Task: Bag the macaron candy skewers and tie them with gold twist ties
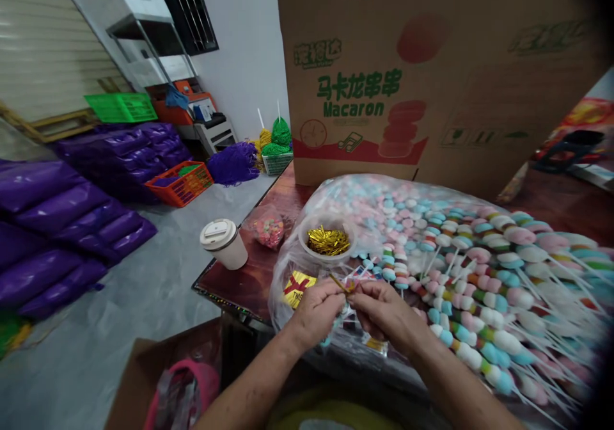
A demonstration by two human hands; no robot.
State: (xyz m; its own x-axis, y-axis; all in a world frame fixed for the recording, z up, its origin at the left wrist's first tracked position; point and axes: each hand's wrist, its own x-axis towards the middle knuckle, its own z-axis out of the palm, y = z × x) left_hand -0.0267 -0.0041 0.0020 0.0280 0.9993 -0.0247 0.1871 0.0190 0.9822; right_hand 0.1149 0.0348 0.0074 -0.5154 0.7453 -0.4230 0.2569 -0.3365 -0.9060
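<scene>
Close together over the table's front edge, both hands pinch at one spot. My left hand (317, 311) and my right hand (384, 308) have their fingertips closed on a gold twist tie (336, 281). Bits of pale blue show beneath the fingers, but what the tie goes around is mostly hidden. Just behind the hands, a clear round bowl (303, 243) holds many gold twist ties (329, 241). A yellow packet (298, 288) with a red mark lies left of my left hand. Marshmallow skewers (480, 289) on white sticks are heaped right of my right hand.
A large cardboard carton (355, 139) stands at the back of the table. A lidded white cup (233, 251) sits near the left edge, beside a bag of small pink pieces (269, 230). Below left is an open box with a pink container (211, 375). Purple bags (62, 231) line the floor.
</scene>
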